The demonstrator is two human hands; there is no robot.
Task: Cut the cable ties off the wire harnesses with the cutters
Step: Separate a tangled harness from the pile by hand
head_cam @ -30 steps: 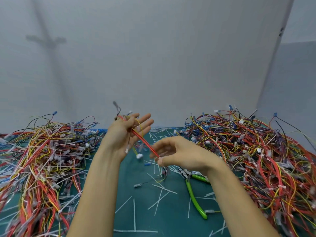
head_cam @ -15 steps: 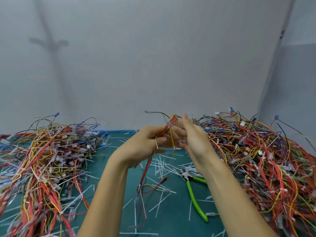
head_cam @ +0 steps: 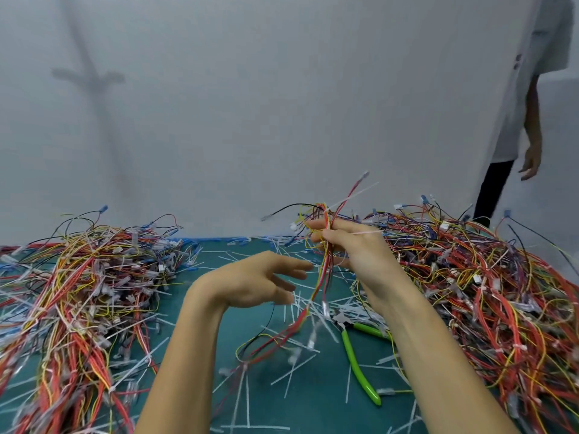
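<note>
The right hand (head_cam: 360, 255) is being held raised over the green mat (head_cam: 194, 339), with thumb and fingers curled round one wire harness (head_cam: 319, 285), which is standing nearly upright in the grip. The upper wire ends are fanning out above the fingers, and the lower part is trailing down to the mat. A white cable tie (head_cam: 357, 193) is projecting from the bundle just above the hand.

The left hand (head_cam: 253, 283) is hovering lower and to the left, holding nothing, with fingers loosely extended toward the harness (fingertips near it; contact cannot be confirmed). The cutters (head_cam: 353, 361), with green handles, are lying on the mat beside the right forearm, untouched by either hand. Cut tie pieces (head_cam: 247, 396) are lying scattered between the left pile (head_cam: 78, 292) and the right pile (head_cam: 485, 292) of harnesses.

Compared with half a second earlier, the left hand is no longer gripping the bundle alongside the right hand. The cutters are remaining where they lay. A second person (head_cam: 526, 89) is now appearing at the upper right edge.
</note>
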